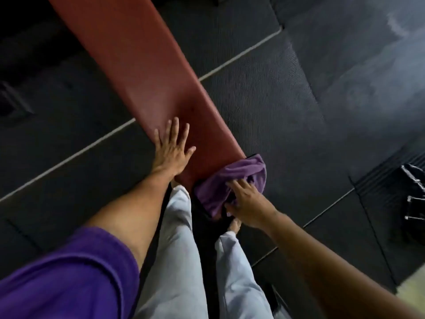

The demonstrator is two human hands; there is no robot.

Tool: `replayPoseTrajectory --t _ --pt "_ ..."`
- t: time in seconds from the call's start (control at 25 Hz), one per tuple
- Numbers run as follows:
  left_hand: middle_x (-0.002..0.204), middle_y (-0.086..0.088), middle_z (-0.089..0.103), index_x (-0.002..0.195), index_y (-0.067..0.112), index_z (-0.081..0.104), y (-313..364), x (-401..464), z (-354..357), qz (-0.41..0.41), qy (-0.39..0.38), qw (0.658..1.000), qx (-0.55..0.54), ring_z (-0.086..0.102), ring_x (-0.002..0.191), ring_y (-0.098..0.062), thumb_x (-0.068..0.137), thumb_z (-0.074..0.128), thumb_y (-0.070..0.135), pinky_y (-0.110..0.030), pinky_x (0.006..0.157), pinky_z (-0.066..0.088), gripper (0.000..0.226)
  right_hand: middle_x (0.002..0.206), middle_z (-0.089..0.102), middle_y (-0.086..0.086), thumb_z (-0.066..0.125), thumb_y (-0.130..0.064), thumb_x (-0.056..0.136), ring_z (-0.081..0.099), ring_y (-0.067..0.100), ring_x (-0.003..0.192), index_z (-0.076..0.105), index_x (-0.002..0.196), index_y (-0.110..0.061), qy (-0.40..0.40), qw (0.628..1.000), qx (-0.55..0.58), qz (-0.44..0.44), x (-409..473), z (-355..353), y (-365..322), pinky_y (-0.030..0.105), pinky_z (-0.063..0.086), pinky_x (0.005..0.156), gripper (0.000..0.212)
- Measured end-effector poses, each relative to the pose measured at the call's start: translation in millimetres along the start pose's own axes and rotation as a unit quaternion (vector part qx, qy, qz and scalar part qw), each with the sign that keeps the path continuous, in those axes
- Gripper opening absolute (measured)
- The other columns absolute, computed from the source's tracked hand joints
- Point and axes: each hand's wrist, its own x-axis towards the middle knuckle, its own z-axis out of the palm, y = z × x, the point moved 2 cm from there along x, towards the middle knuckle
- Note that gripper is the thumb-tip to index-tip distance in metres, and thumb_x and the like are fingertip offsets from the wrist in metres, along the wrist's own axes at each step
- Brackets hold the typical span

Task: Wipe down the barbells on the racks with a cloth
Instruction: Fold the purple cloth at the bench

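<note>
A long red padded bench (pixel 138 65) runs from the top left down to the middle of the view. My left hand (pixel 171 150) lies flat on its near end, fingers spread. A purple cloth (pixel 232 180) is bunched over the bench's near right corner. My right hand (pixel 246 200) grips the cloth there, fingers curled into the fabric. No barbell shows in this view.
Black rubber floor mats (pixel 264 95) with pale seams surround the bench. A dark metal piece of equipment (pixel 414 196) stands at the right edge. My legs in light trousers (pixel 181 261) and bare feet are right below the bench end.
</note>
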Motion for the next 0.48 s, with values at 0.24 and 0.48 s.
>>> replayPoseTrajectory --t 0.24,0.48 --pt "0.167 -0.014 -0.017 0.161 0.023 -0.01 -6 12 28 0.012 0.089 0.995 0.043 -0.011 0.155 -0.033 0.099 0.028 0.065 -0.065 0.119 -0.004 0.083 0.161 0.024 0.011 0.07 -0.036 0.088 0.025 0.034 0.147 0.027 0.156 -0.022 -0.004 0.982 -0.184 -0.046 98 19 20 0.054 0.035 0.113 0.082" --pt "0.155 -0.01 -0.043 0.157 0.025 -0.024 -3 18 17 -0.002 -0.015 0.998 0.058 -0.028 0.15 -0.031 0.099 0.018 0.067 -0.062 0.117 -0.015 0.082 0.141 0.055 0.004 0.064 -0.039 0.093 0.051 0.03 0.13 0.039 0.144 -0.024 -0.105 0.959 -0.257 -0.052 104 4 26 0.051 0.033 0.109 0.059"
